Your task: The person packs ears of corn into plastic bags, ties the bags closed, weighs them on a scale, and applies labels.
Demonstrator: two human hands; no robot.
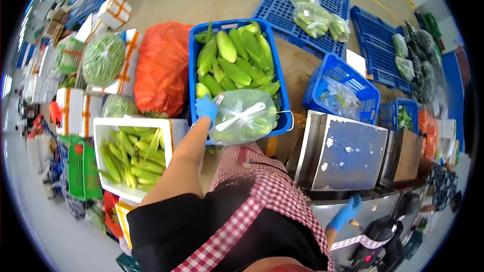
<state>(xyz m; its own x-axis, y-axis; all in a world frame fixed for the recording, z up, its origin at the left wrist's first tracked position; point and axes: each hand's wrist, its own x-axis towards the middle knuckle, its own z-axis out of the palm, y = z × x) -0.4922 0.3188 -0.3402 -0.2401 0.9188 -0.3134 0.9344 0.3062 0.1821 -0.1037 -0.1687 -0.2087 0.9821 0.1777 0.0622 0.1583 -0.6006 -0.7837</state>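
Note:
A clear plastic bag of green produce [244, 116], tied with a white strip and bearing a small label, rests over the near end of a blue crate [286, 95]. My left hand [205, 109], in a blue glove, is closed at the bag's left edge; its fingertips are partly hidden. Unhusked corn cobs [234, 60] fill the crate behind the bag. Off to the right, my gloved right hand [347, 212] is held over a metal worktop [322, 211], fingers stretched out and holding nothing. Close beside it stands a black label machine [380, 234] with a strip of labels [348, 242].
A white foam box [98, 141] of corn stands at left, beside an orange mesh sack [162, 68]. At right are a metal-edged stand [348, 153] and a blue basket [315, 90] with plastic bags. Blue pallets [275, 7] lie farther back. Another person [443, 186] is at far right.

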